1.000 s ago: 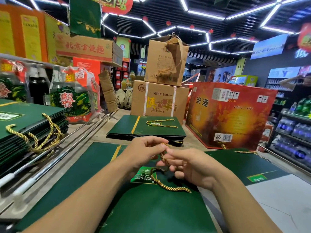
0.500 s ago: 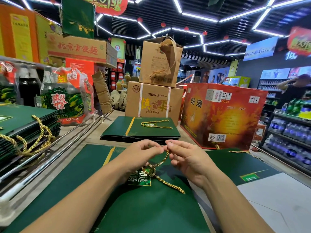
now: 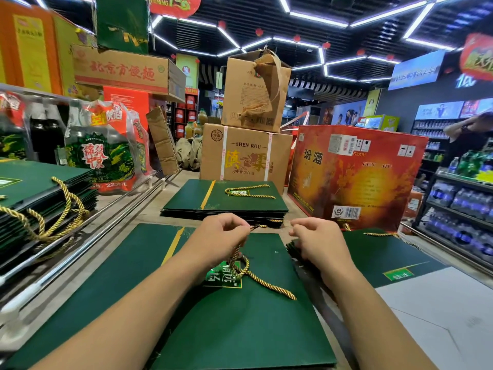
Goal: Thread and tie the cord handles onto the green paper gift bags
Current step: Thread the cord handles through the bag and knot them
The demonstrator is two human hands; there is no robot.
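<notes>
Gold cord [image 3: 266,283] pinched in L hand [image 3: 221,236] fingers, over green bag [image 3: 240,329]; R hand [image 3: 317,244] curled, grip unclear.

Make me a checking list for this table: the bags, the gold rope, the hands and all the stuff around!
Surface: counter with metal rails; white sheet at right.
Job's things: green bag lies flat in front; gold cord looped on it; finished stack ahead, another stack at left.
Clutter: cardboard boxes, red box, bottle pack.
Grips: left hand pinches the gold cord; right hand has curled fingers, hold unclear.
Cables: nothing seen.
Surroundings: shop shelves of bottles, a person far right.
</notes>
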